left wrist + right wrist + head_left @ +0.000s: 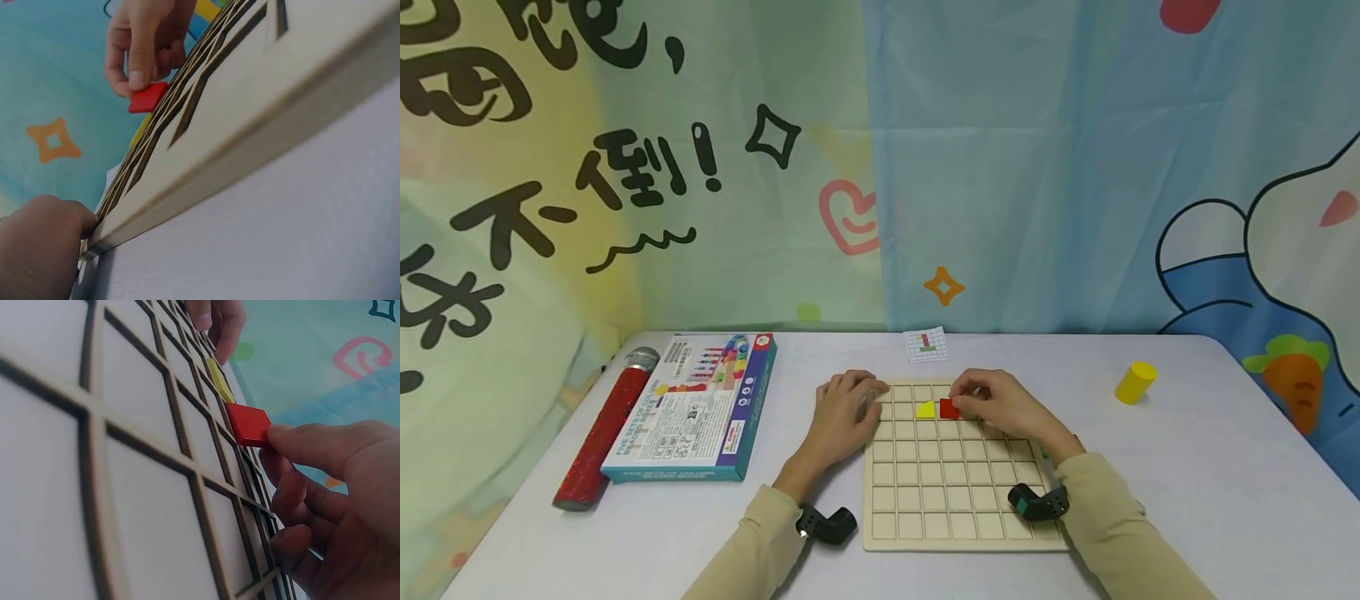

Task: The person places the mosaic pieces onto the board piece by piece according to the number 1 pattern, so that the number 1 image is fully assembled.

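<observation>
A pale wooden grid board lies flat on the table. Between thumb and fingers, my right hand pinches a red square tile over the upper part of the grid. Just left of it, a yellow piece with a rounded edge sits in a cell. My left hand rests at the board's upper left corner, its fingertips touching the edge; the left wrist view shows only part of this hand beside the board's rim. Whether the red tile touches the board is hard to tell.
Behind the board lies a small card with a printed grid pattern. To the left are a flat game box and a red tube with a silver end. A yellow cylinder stands at the right. A printed curtain hangs behind.
</observation>
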`<control>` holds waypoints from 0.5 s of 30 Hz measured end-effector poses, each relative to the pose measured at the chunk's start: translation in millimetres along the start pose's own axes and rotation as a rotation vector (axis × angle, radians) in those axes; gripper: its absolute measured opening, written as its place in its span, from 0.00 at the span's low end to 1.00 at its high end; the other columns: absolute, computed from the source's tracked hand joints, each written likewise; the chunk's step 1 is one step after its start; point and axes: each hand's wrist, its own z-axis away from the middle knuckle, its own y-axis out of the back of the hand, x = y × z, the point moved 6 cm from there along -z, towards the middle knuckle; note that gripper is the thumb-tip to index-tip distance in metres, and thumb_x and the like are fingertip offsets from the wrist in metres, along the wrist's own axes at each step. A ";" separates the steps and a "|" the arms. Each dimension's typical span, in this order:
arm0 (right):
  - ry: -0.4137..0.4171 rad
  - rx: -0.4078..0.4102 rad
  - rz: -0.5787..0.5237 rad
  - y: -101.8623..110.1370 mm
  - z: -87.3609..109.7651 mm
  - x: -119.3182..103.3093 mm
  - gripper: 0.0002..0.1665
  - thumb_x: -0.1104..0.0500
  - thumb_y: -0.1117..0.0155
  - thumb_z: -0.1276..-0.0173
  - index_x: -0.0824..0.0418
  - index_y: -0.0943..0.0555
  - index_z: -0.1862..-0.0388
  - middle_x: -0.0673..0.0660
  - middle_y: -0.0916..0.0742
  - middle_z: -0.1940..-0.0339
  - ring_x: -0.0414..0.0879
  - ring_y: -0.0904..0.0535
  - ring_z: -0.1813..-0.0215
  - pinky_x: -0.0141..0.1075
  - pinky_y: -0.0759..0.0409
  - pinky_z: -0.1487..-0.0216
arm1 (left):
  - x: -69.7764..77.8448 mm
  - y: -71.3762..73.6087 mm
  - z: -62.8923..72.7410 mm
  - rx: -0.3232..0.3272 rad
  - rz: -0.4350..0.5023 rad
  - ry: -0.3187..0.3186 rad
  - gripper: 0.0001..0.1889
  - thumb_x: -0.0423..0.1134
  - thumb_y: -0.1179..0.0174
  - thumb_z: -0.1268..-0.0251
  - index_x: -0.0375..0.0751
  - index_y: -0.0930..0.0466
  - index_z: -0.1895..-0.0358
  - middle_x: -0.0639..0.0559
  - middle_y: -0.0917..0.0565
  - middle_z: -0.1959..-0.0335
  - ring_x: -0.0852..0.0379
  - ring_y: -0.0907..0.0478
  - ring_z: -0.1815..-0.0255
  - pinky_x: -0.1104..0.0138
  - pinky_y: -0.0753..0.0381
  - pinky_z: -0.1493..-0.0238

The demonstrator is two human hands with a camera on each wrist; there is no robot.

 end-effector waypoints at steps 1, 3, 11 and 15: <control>0.005 -0.001 0.007 -0.7 -0.6 -0.2 0.06 0.57 0.40 0.32 0.57 0.20 0.61 0.55 0.16 0.62 0.42 0.27 0.73 0.32 0.29 0.71 | 0.0 -0.1 0.0 0.000 -0.002 0.001 0.11 0.38 0.45 0.37 0.50 0.19 0.53 0.49 0.22 0.47 0.47 0.29 0.46 0.49 0.37 0.46; 0.012 0.001 0.023 -1.9 -1.9 -0.3 0.05 0.57 0.40 0.32 0.57 0.20 0.61 0.55 0.16 0.63 0.42 0.27 0.73 0.32 0.29 0.71 | 0.2 -0.2 0.1 0.001 -0.003 0.000 0.11 0.38 0.45 0.37 0.50 0.19 0.53 0.49 0.22 0.47 0.47 0.29 0.46 0.49 0.37 0.46; 0.032 0.018 0.080 -5.2 -5.3 1.6 0.04 0.57 0.41 0.32 0.55 0.20 0.61 0.52 0.17 0.64 0.42 0.27 0.71 0.34 0.29 0.67 | 0.9 0.0 0.2 -0.001 -0.008 -0.008 0.11 0.38 0.45 0.36 0.49 0.19 0.53 0.49 0.22 0.47 0.47 0.29 0.46 0.48 0.37 0.47; 0.047 0.024 0.106 -6.4 -6.2 0.1 0.04 0.58 0.41 0.32 0.55 0.20 0.61 0.51 0.17 0.65 0.41 0.27 0.71 0.34 0.28 0.65 | 0.4 0.1 0.5 -0.003 -0.014 -0.007 0.11 0.38 0.45 0.36 0.50 0.19 0.53 0.49 0.22 0.46 0.47 0.29 0.46 0.48 0.37 0.46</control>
